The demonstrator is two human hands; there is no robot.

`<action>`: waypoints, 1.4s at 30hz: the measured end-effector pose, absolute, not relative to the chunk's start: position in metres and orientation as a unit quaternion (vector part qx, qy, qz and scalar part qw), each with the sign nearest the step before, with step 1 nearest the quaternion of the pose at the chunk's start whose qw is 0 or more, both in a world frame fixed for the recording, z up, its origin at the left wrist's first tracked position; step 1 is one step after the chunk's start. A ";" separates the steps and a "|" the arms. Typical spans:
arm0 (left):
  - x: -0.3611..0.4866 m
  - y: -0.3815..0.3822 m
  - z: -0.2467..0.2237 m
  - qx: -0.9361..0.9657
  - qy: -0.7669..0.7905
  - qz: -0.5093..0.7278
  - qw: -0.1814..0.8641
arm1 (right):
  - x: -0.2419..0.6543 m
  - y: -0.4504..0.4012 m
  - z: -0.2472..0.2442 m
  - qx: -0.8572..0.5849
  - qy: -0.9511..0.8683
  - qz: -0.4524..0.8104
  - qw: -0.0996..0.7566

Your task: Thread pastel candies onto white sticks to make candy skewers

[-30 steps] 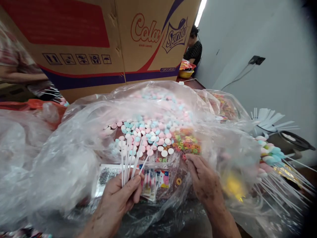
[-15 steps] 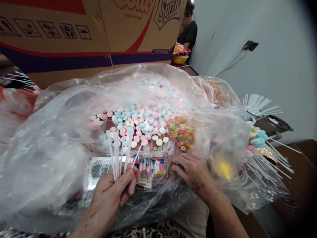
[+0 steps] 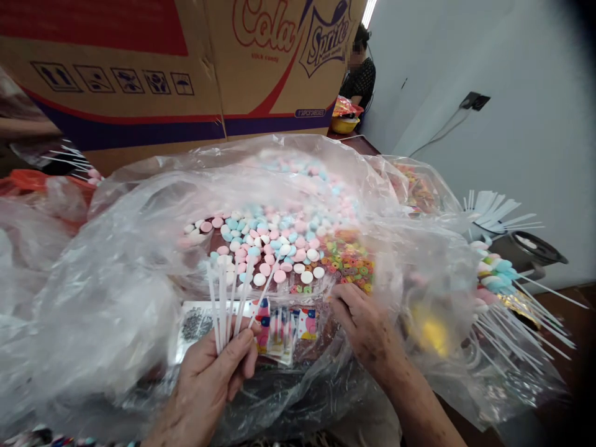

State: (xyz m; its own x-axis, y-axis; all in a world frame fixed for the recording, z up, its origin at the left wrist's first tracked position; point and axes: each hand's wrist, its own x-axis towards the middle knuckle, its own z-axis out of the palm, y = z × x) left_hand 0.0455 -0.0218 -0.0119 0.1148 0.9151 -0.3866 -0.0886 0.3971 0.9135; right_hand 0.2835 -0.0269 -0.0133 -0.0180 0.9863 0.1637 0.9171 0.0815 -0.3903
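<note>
Several thin white sticks [image 3: 233, 310] fan upward from my left hand [image 3: 214, 372], which is closed round their lower ends. Behind them lie smooth round candies [image 3: 265, 268] in pink, white and light blue, inside a spread clear plastic bag [image 3: 139, 192]. To the right of these is a heap of small coloured ring candies [image 3: 347, 261]. My right hand [image 3: 367, 326] is at the heap's near edge, fingers curled and pinched; what they hold, if anything, is hidden. Between my hands lie small printed packets [image 3: 282, 332] and a white printed sheet [image 3: 193, 323].
A large cardboard box [image 3: 261, 81] stands at the back. On the right are candies threaded on sticks [image 3: 503, 279], a cup of white sticks [image 3: 493, 211] and a dark lidded jug [image 3: 533, 248]. Another person [image 3: 361, 74] is beyond the box; another person's arm [image 3: 28, 128] shows at left.
The view has tilted up slightly, so everything sits lower and further right. My right fingers have drawn together near the ring candies. My left hand keeps its grip on the sticks.
</note>
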 end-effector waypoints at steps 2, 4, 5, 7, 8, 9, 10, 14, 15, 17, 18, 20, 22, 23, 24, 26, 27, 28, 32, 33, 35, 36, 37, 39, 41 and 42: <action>0.044 -0.021 -0.012 0.394 0.536 0.388 0.638 | 0.274 -0.016 -0.012 -0.662 -0.720 0.063 0.200; 0.042 -0.021 -0.014 0.406 0.534 0.386 0.633 | 0.264 -0.005 -0.014 -0.653 -0.733 0.038 0.185; 0.041 -0.020 -0.015 0.410 0.535 0.385 0.630 | 0.259 0.001 -0.016 -0.653 -0.737 0.027 0.174; 0.038 -0.018 -0.019 0.415 0.538 0.383 0.626 | 0.250 0.009 -0.021 -0.656 -0.740 0.015 0.147; 0.037 -0.017 -0.020 0.416 0.539 0.382 0.625 | 0.246 0.012 -0.023 -0.656 -0.743 0.015 0.134; 0.036 -0.016 -0.022 0.416 0.540 0.381 0.625 | 0.242 0.015 -0.026 -0.653 -0.747 0.019 0.121; 0.035 -0.016 -0.023 0.416 0.540 0.379 0.626 | 0.240 0.016 -0.028 -0.648 -0.753 0.026 0.112; 0.035 -0.014 -0.017 0.413 0.548 0.358 0.633 | 0.245 0.018 -0.031 -0.630 -0.763 0.036 0.136; 0.036 -0.015 -0.014 0.412 0.552 0.353 0.633 | 0.251 0.018 -0.029 -0.632 -0.758 0.034 0.157; 0.038 -0.015 -0.009 0.408 0.559 0.351 0.631 | 0.264 0.019 -0.025 -0.647 -0.736 0.029 0.198; 0.039 -0.016 -0.007 0.409 0.558 0.351 0.631 | 0.272 0.020 -0.022 -0.657 -0.724 0.026 0.211; 0.040 -0.016 -0.006 0.416 0.554 0.347 0.632 | 0.284 0.022 -0.018 -0.677 -0.703 0.020 0.218; 0.040 -0.015 -0.007 0.428 0.550 0.335 0.634 | 0.292 0.023 -0.016 -0.686 -0.697 0.018 0.208; 0.039 -0.014 -0.009 0.433 0.548 0.327 0.637 | 0.293 0.024 -0.016 -0.688 -0.697 0.019 0.203; 0.039 -0.014 -0.010 0.437 0.545 0.319 0.641 | 0.292 0.024 -0.016 -0.690 -0.696 0.019 0.199; 0.038 -0.013 -0.012 0.439 0.536 0.308 0.652 | 0.289 0.025 -0.017 -0.693 -0.695 0.022 0.192; 0.038 -0.013 -0.012 0.436 0.533 0.307 0.657 | 0.286 0.026 -0.018 -0.695 -0.694 0.023 0.186; 0.038 -0.014 -0.012 0.430 0.532 0.311 0.659 | 0.284 0.026 -0.018 -0.699 -0.692 0.022 0.177; 0.040 -0.017 -0.011 0.399 0.540 0.340 0.658 | 0.279 0.030 -0.019 -0.726 -0.674 0.002 0.134; 0.041 -0.018 -0.011 0.398 0.540 0.344 0.657 | 0.279 0.030 -0.020 -0.728 -0.674 -0.005 0.124; 0.041 -0.019 -0.011 0.407 0.538 0.347 0.652 | 0.279 0.030 -0.022 -0.721 -0.685 -0.011 0.107; 0.041 -0.019 -0.012 0.411 0.537 0.346 0.651 | 0.279 0.030 -0.023 -0.715 -0.692 -0.014 0.103; 0.040 -0.019 -0.012 0.414 0.536 0.345 0.650 | 0.280 0.029 -0.025 -0.708 -0.698 -0.016 0.106; 0.040 -0.020 -0.012 0.414 0.538 0.343 0.650 | 0.281 0.029 -0.028 -0.702 -0.699 -0.026 0.133; 0.040 -0.019 -0.012 0.408 0.541 0.343 0.650 | 0.281 0.029 -0.030 -0.697 -0.692 -0.045 0.182; 0.040 -0.019 -0.012 0.403 0.542 0.344 0.652 | 0.280 0.029 -0.031 -0.689 -0.692 -0.055 0.206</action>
